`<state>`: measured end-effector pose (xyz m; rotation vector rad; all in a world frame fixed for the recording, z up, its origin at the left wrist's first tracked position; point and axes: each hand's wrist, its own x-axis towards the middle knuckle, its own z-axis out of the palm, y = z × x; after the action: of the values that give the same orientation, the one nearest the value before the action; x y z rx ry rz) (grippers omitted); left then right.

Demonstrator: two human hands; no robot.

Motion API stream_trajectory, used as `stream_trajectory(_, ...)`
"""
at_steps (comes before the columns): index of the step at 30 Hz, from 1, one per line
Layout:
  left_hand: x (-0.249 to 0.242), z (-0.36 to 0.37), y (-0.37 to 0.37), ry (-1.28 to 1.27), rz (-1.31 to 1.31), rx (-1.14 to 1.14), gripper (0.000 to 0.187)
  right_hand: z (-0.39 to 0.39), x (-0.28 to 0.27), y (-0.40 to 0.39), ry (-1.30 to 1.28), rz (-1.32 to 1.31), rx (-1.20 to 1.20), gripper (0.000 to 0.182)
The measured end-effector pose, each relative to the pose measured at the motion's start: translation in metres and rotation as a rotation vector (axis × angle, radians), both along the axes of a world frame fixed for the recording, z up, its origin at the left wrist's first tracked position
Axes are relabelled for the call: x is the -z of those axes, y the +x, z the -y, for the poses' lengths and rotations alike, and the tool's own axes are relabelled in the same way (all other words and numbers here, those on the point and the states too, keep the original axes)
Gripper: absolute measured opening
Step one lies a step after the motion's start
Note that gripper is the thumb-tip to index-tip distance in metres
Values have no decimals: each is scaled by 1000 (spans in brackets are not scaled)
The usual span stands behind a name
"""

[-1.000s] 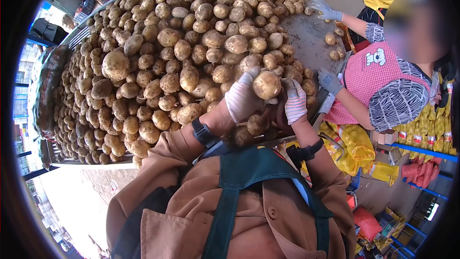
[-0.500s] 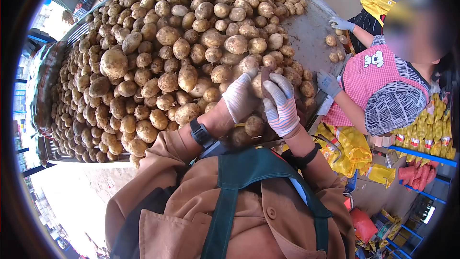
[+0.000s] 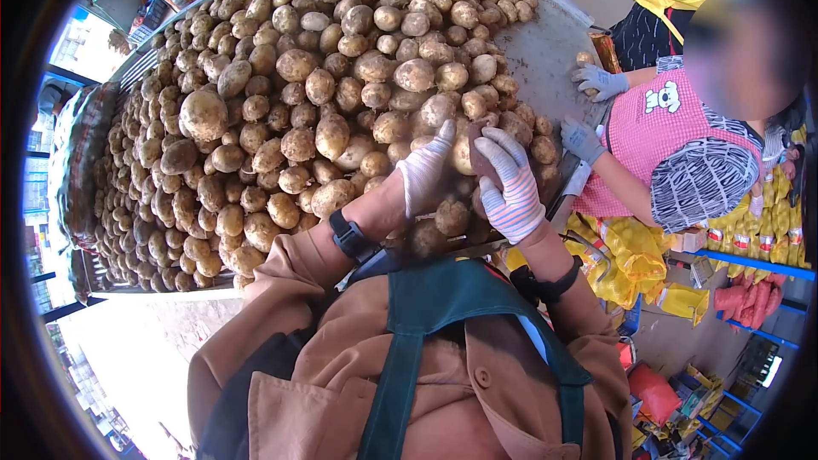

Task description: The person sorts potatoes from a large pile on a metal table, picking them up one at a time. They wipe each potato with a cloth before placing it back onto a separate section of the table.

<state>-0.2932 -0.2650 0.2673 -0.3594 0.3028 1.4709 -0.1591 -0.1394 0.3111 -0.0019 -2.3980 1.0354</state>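
My left hand, in a white knitted glove, closes around a pale potato at the near edge of the heap. Pressed to that potato's right side is a dark reddish-brown pad. My right hand, in a striped glove, grips the pad, its fingers bent over it. Part of the potato is hidden behind the pad and gloves. Soil-covered potatoes lie just below and between my hands. The large heap of potatoes spreads beyond them.
The heap rests on a grey metal table. At the right a co-worker in a pink apron has two grey-gloved hands on the table. Yellow mesh bags are below at the right, and red sacks lie farther right.
My right hand and the pad have shifted slightly right and down against the potato. The co-worker's far hand has moved toward me, over the small potatoes there.
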Motion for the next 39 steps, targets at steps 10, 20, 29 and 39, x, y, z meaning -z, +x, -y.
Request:
stream_trajectory(10, -12, 20, -1, 316, -524, -89, 59, -22, 16, 14, -25, 246, 116, 57)
stream_trajectory(20, -33, 25, 5, 139, -1110, -99, 92, 9, -35, 4, 392, 28, -102, 52)
stream_trajectory(29, -40, 31, 9, 217, -887, -106, 100, -9, -7, 25, -539, 198, 121, 69)
stream_trajectory(39, -38, 20, 12, -119, -1653, -162, 90, -2, -40, 20, 168, -9, 225, 51)
